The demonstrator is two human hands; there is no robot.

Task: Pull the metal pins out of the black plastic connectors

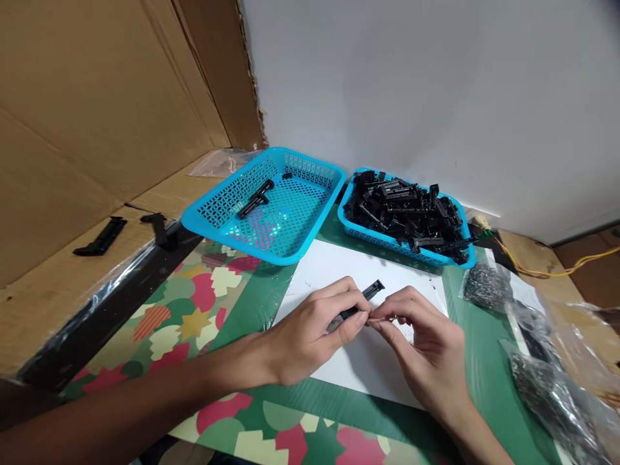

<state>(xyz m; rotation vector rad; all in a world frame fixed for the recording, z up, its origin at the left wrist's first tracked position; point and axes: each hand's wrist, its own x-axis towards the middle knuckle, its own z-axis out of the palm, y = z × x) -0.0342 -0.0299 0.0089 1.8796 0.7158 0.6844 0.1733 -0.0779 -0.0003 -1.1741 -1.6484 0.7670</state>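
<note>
Over a white sheet of paper, my left hand is closed around a long black plastic part, whose slotted end sticks out past the fingers. My right hand meets it at the fingertips, thumb and forefinger pinched against the near end of the part. Whatever small thing sits in that pinch is hidden by the fingers. Behind the hands, a blue basket is heaped with similar black parts. Another blue basket to the left holds a black part and a small dark piece.
Two loose black parts lie on cardboard at the left. Clear bags of small metal pieces lie along the right side. Yellow and red wires run at the far right. A cardboard wall stands at the left, a white wall behind.
</note>
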